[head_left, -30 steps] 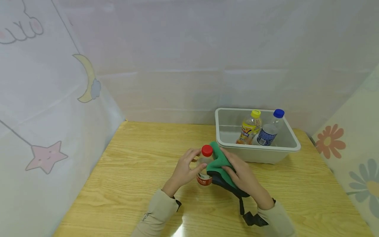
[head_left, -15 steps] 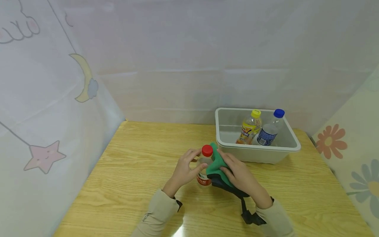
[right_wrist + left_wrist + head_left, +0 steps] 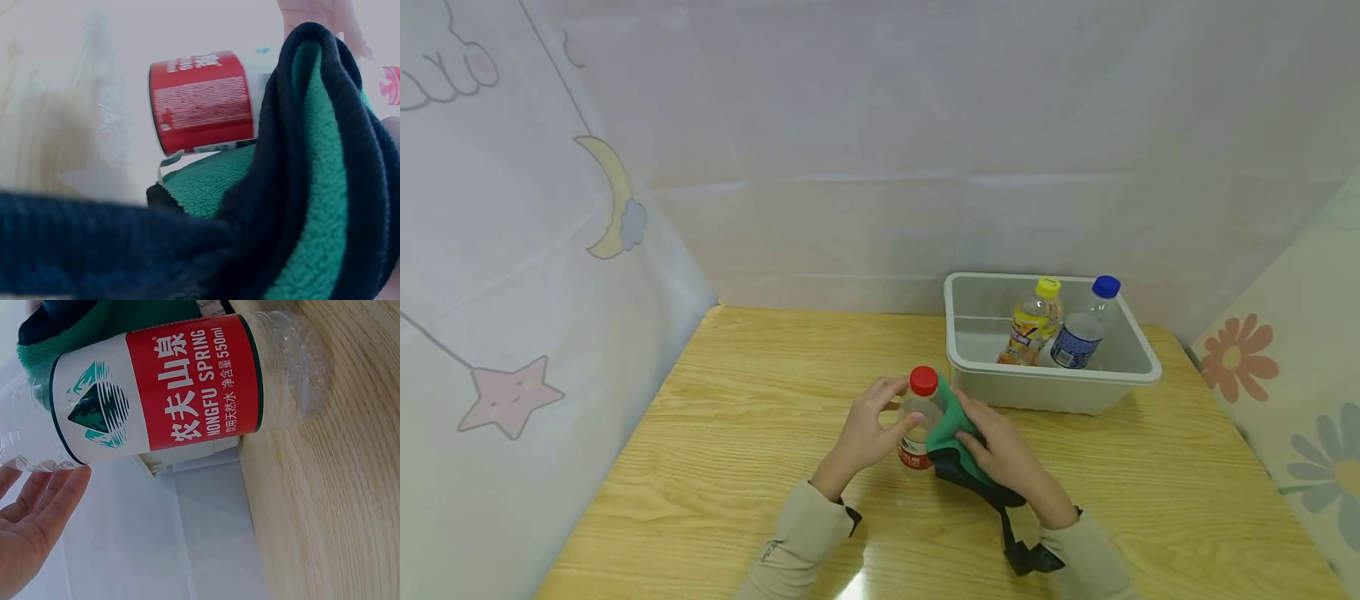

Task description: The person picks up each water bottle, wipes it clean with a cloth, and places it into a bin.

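Note:
A clear plastic water bottle (image 3: 914, 455) with a red cap stands upright on the wooden table; its red and white label fills much of the left wrist view. My left hand (image 3: 867, 432) holds it from the left, thumb in front and fingers toward the back. From the other side, my right hand (image 3: 1006, 450) grips a green towel (image 3: 958, 427) with dark edging, pressed against the bottle's side. The folded towel (image 3: 319, 181) covers part of the bottle in the right wrist view. A dark strap or strip trails from the towel toward my right sleeve.
Behind and to the right stands a pale plastic bin (image 3: 1052, 392). Inside lean a yellow-capped bottle (image 3: 1028, 332) and a blue-capped bottle (image 3: 1077, 340). The wooden table (image 3: 745, 400) meets a white fabric backdrop (image 3: 850, 167) at its far edge.
My right hand and the towel have shifted slightly left and down along the bottle, and the dark strip has moved with them. My left hand and the bottle stay nearly in place.

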A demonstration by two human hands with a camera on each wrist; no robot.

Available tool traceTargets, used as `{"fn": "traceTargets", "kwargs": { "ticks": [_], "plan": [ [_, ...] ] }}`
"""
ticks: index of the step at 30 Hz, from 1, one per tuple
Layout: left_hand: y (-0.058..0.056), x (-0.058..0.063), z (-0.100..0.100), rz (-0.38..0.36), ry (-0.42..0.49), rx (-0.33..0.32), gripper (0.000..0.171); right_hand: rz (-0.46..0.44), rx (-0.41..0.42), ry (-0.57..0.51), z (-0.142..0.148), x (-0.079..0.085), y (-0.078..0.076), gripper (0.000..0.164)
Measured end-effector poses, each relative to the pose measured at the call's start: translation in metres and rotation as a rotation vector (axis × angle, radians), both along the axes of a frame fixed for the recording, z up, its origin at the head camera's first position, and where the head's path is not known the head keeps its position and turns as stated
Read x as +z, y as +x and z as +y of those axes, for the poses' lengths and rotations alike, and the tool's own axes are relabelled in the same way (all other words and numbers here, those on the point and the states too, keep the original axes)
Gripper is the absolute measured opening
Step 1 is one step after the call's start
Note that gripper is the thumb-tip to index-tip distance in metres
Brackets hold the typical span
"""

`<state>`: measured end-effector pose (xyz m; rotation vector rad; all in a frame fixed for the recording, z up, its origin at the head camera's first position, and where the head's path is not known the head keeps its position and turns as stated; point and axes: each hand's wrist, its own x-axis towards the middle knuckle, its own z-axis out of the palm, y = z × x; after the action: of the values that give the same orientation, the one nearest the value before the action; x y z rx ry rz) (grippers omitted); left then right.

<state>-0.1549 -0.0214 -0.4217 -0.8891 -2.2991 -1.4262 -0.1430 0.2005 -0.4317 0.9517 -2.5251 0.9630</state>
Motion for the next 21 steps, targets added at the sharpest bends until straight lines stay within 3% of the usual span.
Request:
{"fn": "traceTargets", "kwargs": {
  "ticks": [9,21],
  "plan": [
    [0.001,0.0,-0.001,-0.016,-0.005,-0.005,0.052,-0.022,0.006,-0.041,-0.003,-0.02,-0.001,0.062],
    [0.001,0.001,-0.001,-0.101,0.015,-0.03,0.044,-0.093,-0.003,0.04,-0.003,-0.043,-0.003,0.055]
  ]
}}
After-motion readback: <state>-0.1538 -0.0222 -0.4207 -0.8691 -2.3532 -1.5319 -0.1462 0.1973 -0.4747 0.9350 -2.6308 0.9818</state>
